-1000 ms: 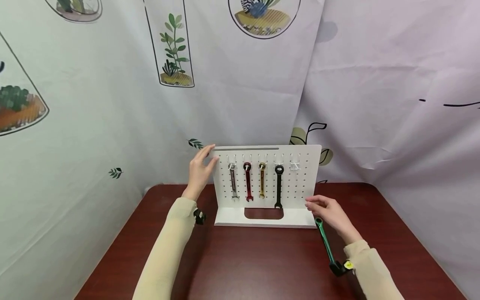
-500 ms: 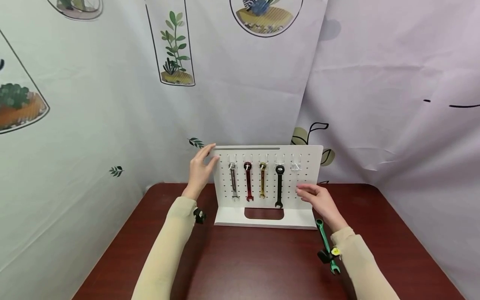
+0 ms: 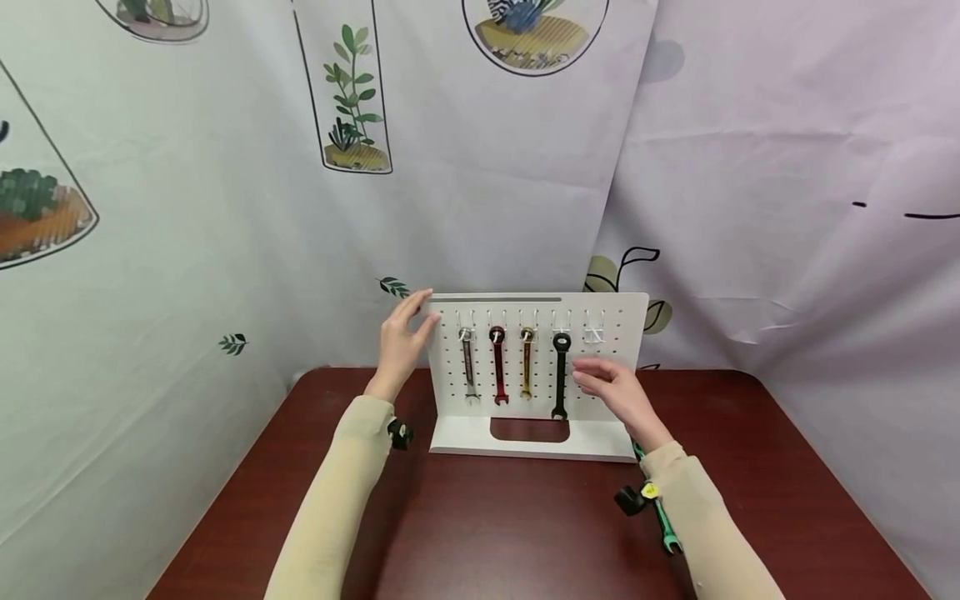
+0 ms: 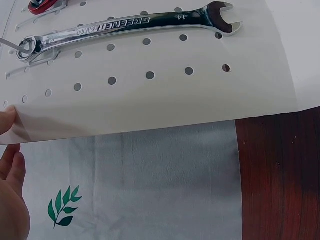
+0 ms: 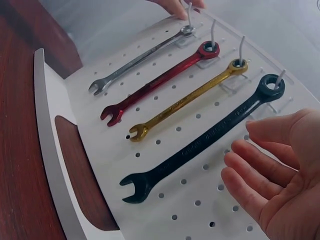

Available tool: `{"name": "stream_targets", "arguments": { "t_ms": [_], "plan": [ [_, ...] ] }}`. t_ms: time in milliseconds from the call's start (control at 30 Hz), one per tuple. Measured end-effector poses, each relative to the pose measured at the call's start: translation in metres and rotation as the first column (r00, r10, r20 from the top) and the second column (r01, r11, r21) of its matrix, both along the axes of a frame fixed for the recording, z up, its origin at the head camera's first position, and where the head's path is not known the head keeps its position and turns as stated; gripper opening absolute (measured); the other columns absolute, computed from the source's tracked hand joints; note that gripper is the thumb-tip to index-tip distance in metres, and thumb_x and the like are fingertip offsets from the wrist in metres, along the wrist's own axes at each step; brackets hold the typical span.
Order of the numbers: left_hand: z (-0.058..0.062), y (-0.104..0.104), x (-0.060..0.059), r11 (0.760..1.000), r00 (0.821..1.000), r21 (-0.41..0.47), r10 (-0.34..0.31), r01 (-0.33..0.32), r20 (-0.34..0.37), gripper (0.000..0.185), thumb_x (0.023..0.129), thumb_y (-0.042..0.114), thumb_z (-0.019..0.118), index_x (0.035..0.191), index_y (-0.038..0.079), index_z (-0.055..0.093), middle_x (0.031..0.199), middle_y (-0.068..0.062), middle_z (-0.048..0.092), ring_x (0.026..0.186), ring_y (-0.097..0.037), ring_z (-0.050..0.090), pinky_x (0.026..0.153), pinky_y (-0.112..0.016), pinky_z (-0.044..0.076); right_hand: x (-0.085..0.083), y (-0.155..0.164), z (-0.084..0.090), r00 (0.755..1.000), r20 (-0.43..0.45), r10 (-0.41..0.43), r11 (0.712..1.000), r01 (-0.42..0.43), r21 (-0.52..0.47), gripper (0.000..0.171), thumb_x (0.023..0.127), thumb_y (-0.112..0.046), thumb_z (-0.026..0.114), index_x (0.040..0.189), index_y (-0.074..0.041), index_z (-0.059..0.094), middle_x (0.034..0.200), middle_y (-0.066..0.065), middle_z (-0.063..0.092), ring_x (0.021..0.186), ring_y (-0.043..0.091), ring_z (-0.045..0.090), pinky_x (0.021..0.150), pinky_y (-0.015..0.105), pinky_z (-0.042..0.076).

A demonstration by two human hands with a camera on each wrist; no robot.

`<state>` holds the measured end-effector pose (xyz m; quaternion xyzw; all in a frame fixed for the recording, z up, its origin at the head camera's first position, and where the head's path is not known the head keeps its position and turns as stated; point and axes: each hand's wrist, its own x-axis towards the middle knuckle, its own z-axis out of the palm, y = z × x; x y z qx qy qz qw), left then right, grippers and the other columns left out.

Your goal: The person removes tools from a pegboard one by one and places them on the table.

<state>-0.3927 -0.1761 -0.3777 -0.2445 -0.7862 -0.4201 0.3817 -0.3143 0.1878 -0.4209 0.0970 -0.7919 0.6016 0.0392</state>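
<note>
A white pegboard stand (image 3: 600, 433) stands upright on the table. My left hand (image 3: 399, 342) grips its upper left edge, thumb on the front face and fingers behind. From hooks on the board hang a silver wrench (image 4: 120, 26), a red wrench (image 5: 165, 79), a gold wrench (image 5: 187, 100) and a black wrench (image 5: 200, 142), ring ends up. My right hand (image 3: 618, 398) hovers in front of the board just right of the black wrench, fingers relaxed and holding nothing. In the right wrist view its fingertips are close beside that wrench's shaft.
A green wrench (image 3: 669, 533) lies on the dark red table (image 3: 480, 525), partly hidden by my right forearm. Right of the black wrench, a clear hook (image 3: 594, 333) holds nothing. A patterned cloth (image 3: 495, 208) hangs behind the table.
My right hand has moved left across the board, from its lower right edge to beside the black wrench. My left hand keeps its grip on the board's edge.
</note>
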Motion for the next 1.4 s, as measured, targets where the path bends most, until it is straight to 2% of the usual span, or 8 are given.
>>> {"name": "stream_targets", "arguments": {
  "t_ms": [333,567,767,900,1033,1233,1400],
  "plan": [
    [0.0,0.0,0.001,1.0,1.0,-0.002,0.003,-0.003,0.005,0.044,0.093,0.01,0.073,0.136,0.003,0.063,0.139,-0.017,0.059,0.124,-0.032,0.058,0.101,-0.037,0.048,-0.001,-0.011,0.005,1.0,-0.015,0.001,1.0,-0.001,-0.024,0.044,0.098,-0.021,0.069,0.135,0.002,0.061,0.131,0.021,0.063,0.116,0.031,0.063,0.096,0.036,0.052],
    [-0.001,0.002,0.002,1.0,1.0,0.001,0.008,-0.008,0.007,0.045,0.092,0.009,0.074,0.135,0.0,0.062,0.139,-0.018,0.059,0.124,-0.033,0.058,0.1,-0.04,0.049,0.0,-0.015,0.007,1.0,-0.018,-0.014,1.0,0.013,-0.022,0.047,0.098,-0.021,0.069,0.137,0.004,0.058,0.132,0.023,0.061,0.117,0.033,0.061,0.099,0.041,0.05],
    [-0.001,0.003,0.003,1.0,1.0,-0.02,0.016,-0.015,0.019,0.045,0.093,0.011,0.073,0.136,0.002,0.062,0.14,-0.016,0.058,0.123,-0.032,0.059,0.1,-0.039,0.049,-0.002,-0.016,0.007,1.0,0.003,-0.008,1.0,0.009,-0.026,0.048,0.099,-0.02,0.067,0.138,0.005,0.055,0.134,0.025,0.059,0.119,0.036,0.06,0.097,0.04,0.051],
    [0.001,0.001,0.003,1.0,1.0,-0.014,0.01,-0.009,0.003,0.045,0.093,0.01,0.073,0.136,0.001,0.062,0.139,-0.018,0.058,0.124,-0.033,0.058,0.1,-0.039,0.049,-0.005,-0.018,0.008,1.0,0.012,-0.001,1.0,0.002,-0.021,0.048,0.099,-0.02,0.067,0.139,0.004,0.055,0.134,0.025,0.059,0.121,0.036,0.059,0.099,0.042,0.05],
    [0.002,-0.001,0.003,1.0,1.0,0.002,0.011,-0.011,-0.004,0.045,0.093,0.008,0.073,0.136,0.001,0.062,0.138,-0.02,0.058,0.125,-0.033,0.057,0.101,-0.039,0.048,-0.007,-0.02,0.007,1.0,0.009,0.007,1.0,-0.007,-0.014,0.048,0.099,-0.02,0.066,0.14,0.003,0.054,0.135,0.025,0.058,0.121,0.037,0.058,0.1,0.043,0.05],
    [-0.001,0.001,0.005,1.0,0.999,-0.012,0.015,-0.014,0.031,0.045,0.093,0.009,0.073,0.136,0.001,0.062,0.139,-0.019,0.058,0.124,-0.034,0.058,0.1,-0.04,0.049,-0.006,-0.019,0.001,1.0,0.03,-0.008,1.0,0.007,0.005,0.048,0.099,-0.019,0.067,0.139,0.004,0.055,0.133,0.024,0.059,0.119,0.035,0.06,0.098,0.04,0.051],
    [-0.001,0.004,0.004,1.0,1.0,0.002,0.0,0.0,0.014,0.045,0.093,0.008,0.072,0.136,0.0,0.061,0.139,-0.02,0.058,0.126,-0.034,0.057,0.102,-0.039,0.048,-0.005,-0.02,0.0,1.0,0.02,-0.005,1.0,0.005,-0.005,0.05,0.1,-0.023,0.066,0.139,0.006,0.055,0.134,0.026,0.057,0.118,0.037,0.06,0.096,0.04,0.052]
  ]
}}
